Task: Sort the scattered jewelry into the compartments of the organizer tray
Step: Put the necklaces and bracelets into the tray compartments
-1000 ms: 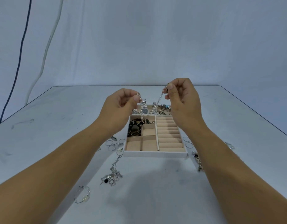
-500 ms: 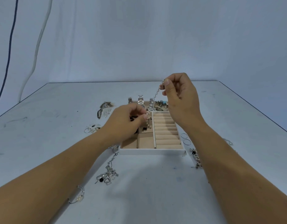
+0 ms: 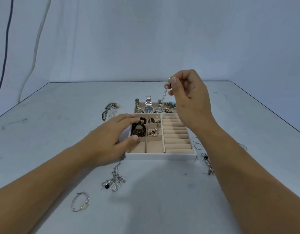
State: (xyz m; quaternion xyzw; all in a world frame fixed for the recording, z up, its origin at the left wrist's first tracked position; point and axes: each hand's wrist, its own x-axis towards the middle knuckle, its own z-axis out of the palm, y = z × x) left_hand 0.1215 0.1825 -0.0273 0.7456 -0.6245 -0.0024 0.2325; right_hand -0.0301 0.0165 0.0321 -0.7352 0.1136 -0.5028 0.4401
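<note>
Right hand [image 3: 188, 98] — raised over far end of tray [image 3: 161, 156], thumb and forefinger pinching top of pearl chain [image 3: 163, 96]; chain hanging down into tray. Left hand [image 3: 112, 141] — fingers loosely spread, holding nothing, over left compartment of dark bracelets [image 3: 137, 130].

Soft, even, cool light; faint shadows; wide-angle bending at the edges.

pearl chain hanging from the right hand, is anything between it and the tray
Nothing visible. The pearl chain hangs from the right hand straight over the organizer tray. The left hand sits over the tray's left edge by the dark bracelet, off to the side of the chain.
</note>
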